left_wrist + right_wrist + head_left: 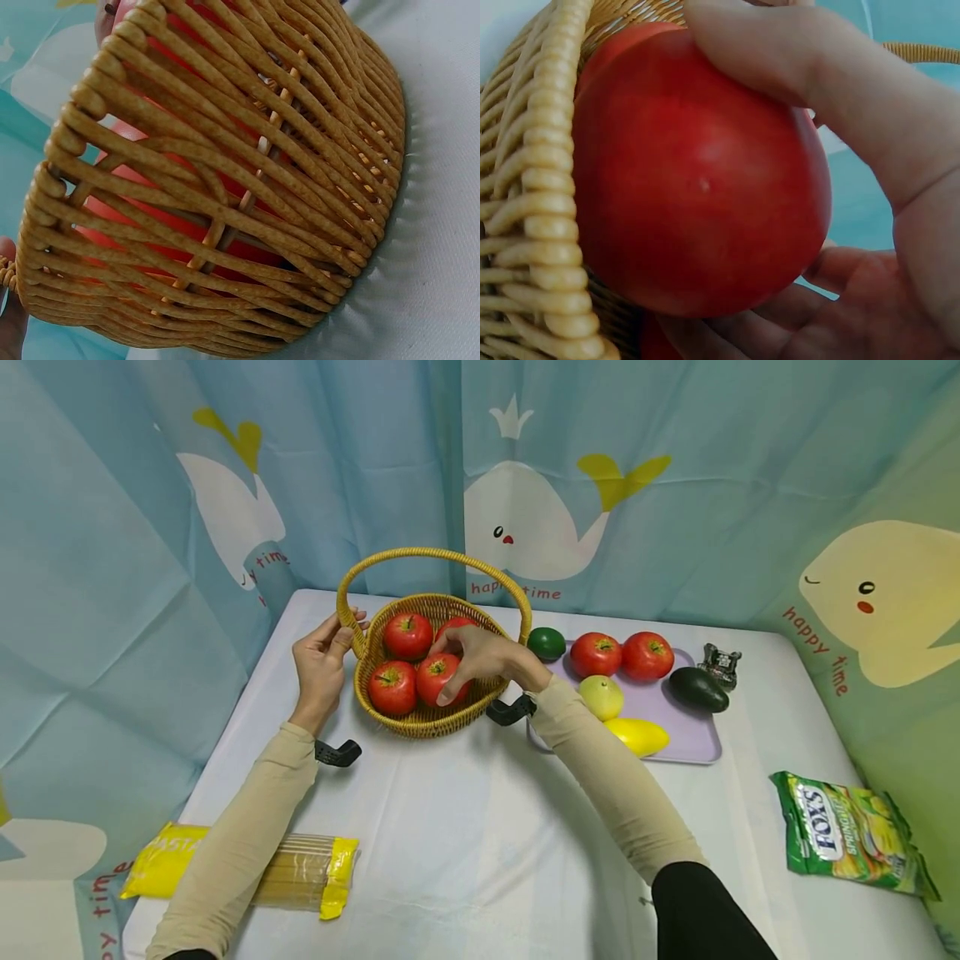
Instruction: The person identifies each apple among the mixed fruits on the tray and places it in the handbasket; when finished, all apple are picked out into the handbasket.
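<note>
A yellow-brown wicker basket [427, 727] with a tall hoop handle [435, 552] stands near the back of the table, with several red apples [408, 637] in it. At the basket's left side, my left hand [318, 667] pinches the foot of the handle between thumb and fingers. My right hand [489, 655] reaches over the right rim and grips the front-right apple [435, 678], its thumb on the near side. In the right wrist view, this apple [705, 172] fills the space between thumb and fingers, close to the rim. Woven basket wall [225, 187] takes up most of the left wrist view.
Right of the basket, a lilac tray [693, 752] carries two red apples [647, 656], a pale green round fruit [602, 697], a yellow fruit [639, 737] and a dark avocado-like fruit [697, 689]. A pasta pack [300, 872] lies front left, a green Fox's bag [851, 835] far right.
</note>
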`<act>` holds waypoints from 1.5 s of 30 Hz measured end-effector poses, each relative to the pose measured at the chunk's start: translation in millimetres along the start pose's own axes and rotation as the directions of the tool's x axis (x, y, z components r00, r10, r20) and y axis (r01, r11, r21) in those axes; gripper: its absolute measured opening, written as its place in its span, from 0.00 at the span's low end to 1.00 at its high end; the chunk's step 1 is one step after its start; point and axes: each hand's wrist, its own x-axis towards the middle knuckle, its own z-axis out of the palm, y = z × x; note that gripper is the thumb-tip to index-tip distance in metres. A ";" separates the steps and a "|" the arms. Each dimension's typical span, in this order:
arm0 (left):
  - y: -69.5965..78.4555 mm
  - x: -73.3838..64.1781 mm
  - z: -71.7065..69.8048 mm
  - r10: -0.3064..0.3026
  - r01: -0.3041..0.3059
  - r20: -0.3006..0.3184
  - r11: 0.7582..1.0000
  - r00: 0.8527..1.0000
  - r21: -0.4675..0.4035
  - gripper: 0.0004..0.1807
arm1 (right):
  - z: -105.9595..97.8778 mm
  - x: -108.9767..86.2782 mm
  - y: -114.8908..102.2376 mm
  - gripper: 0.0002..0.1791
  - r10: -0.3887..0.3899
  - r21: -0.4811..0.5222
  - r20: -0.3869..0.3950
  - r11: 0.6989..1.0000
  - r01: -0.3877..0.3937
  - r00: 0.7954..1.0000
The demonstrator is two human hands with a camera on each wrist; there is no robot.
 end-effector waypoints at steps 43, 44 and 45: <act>-1.4 0.6 -1.0 -0.011 0.012 0.010 1.000 1.000 -0.022 0.18 | 0.4 11.7 -1.1 0.43 0.005 -0.212 0.165 0.977 0.030 0.986; -1.4 0.6 -1.0 -0.013 0.013 0.008 1.000 1.000 -0.025 0.18 | -0.4 11.0 -0.9 0.43 0.006 -0.208 0.165 0.978 0.029 0.986; -1.4 0.6 -1.2 -0.012 0.013 0.009 1.000 1.000 -0.022 0.18 | -1.5 10.0 -1.0 0.43 0.006 -0.199 0.165 0.980 0.027 0.986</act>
